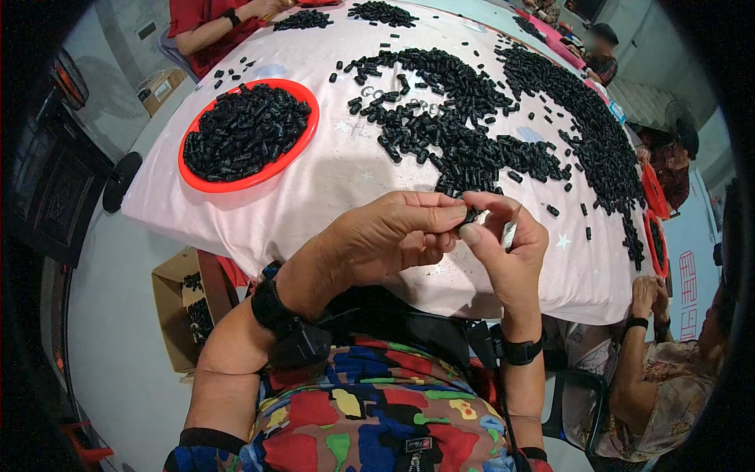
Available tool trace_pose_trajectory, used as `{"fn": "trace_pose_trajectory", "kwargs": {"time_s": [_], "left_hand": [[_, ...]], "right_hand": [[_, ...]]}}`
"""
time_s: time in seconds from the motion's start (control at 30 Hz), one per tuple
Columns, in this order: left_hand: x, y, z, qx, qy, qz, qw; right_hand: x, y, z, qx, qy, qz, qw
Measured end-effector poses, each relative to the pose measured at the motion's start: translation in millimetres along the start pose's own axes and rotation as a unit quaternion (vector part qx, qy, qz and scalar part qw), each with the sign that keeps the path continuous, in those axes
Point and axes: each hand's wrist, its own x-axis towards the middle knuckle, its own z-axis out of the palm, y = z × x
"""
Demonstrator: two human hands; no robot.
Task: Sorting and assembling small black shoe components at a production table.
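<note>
Over the near edge of the cloth-covered table, my two hands meet at a small black cylindrical piece (470, 218). Its near end is pinched between the thumb and fingers of my left hand (397, 228), which is closed. My right hand (513, 250), also closed, grips the piece from the other side with thumb and index finger. A thin, flat, silvery strip (511, 227) shows at the fingers of that hand; its exact kind is not clear. Just beyond my fingers lies a loose pile of similar black pieces (468, 161), spread across the table.
A round red tray (228, 187) heaped with black pieces stands at the left on the pink cloth (271, 236). Below the table's left edge is a cardboard box (167, 311). Co-workers sit around the table, one person's hands (649, 296) near the right edge beside a red tray (665, 256).
</note>
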Motion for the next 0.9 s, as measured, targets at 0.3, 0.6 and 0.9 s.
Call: {"fn": "trace_pose_trajectory", "kwargs": {"time_s": [0.3, 0.6, 0.9], "left_hand": [[1, -1, 2, -0.004, 0.019, -0.001, 1.000], [1, -1, 5, -0.027, 0.021, 0.019, 0.999], [1, -2, 5, -0.024, 0.003, -0.007, 1.000]], "right_hand": [[0, 0, 4, 0.047, 0.025, 0.037, 0.998], [0, 0, 2, 0.024, 0.015, 0.041, 0.999], [0, 7, 3, 0.115, 0.016, 0.072, 0.991]]}}
